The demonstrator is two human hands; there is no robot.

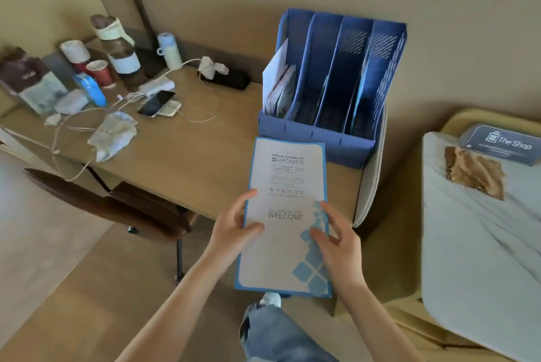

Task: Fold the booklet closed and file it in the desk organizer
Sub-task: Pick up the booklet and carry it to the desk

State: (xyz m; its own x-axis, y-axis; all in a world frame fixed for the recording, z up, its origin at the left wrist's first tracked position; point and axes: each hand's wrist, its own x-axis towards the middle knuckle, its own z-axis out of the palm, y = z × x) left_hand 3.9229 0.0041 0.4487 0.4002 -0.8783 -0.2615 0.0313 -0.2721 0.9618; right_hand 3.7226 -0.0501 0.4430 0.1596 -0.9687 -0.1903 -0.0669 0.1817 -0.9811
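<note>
The booklet (285,186) is white with a blue border, folded closed, its cover reading "PROMISE" and "WELCOME". I hold it flat in front of me, above the desk's near right corner. My left hand (234,230) grips its left edge, thumb on the cover. On the right side, my right hand (336,241) rests with fingers spread over the blue pattern. The blue desk organizer (330,139) stands just beyond the booklet's far end, with several upright slots. Its leftmost slot holds papers; the other slots look nearly bare.
The wooden desk (190,151) carries a phone (156,102), cables, cups (99,72), bottles and a crumpled tissue (112,134) on its left half. A brown chair (117,203) is tucked at the desk's near side. A bed (483,230) with a sign lies to the right.
</note>
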